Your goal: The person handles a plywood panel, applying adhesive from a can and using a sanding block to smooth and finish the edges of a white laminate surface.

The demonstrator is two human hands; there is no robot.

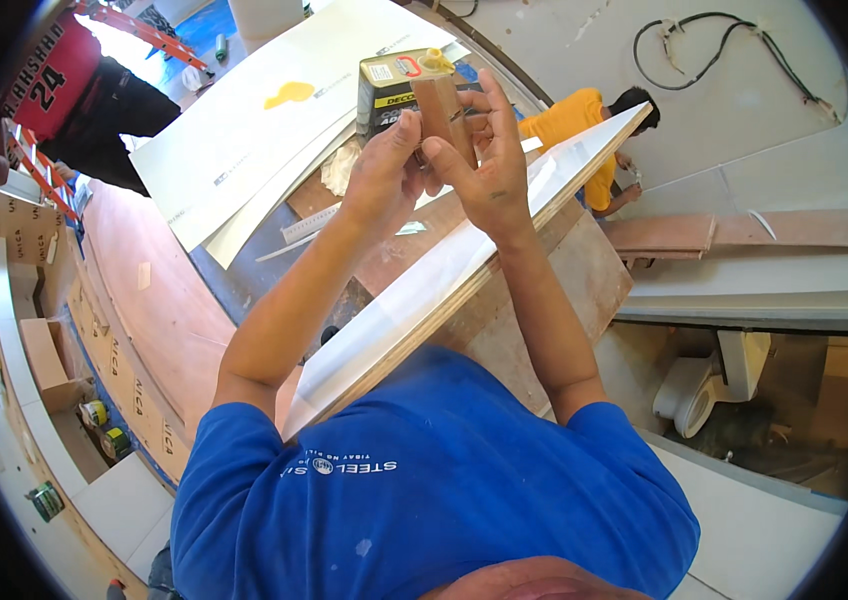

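Both my hands are raised together over a cluttered worktable. Between them stands a small brown piece [444, 118], flat-faced and wood-like, tilted slightly. My left hand [386, 172] is closed at its left side, with the thumb up along the edge. My right hand [492, 165] grips it from the right, thumb against the lower front and fingers bent behind. The piece's lower end is partly hidden by my fingers. Below my forearms, a long white-faced plywood board [444, 298] runs diagonally from my chest to the upper right.
A square metal can [387, 85] with a yellow spout stands just beyond my hands. Large white sheets [234, 130] cover the table's far left. A person in yellow [569, 120] crouches beyond the board; another in red [54, 75] stands upper left near an orange ladder [39, 170].
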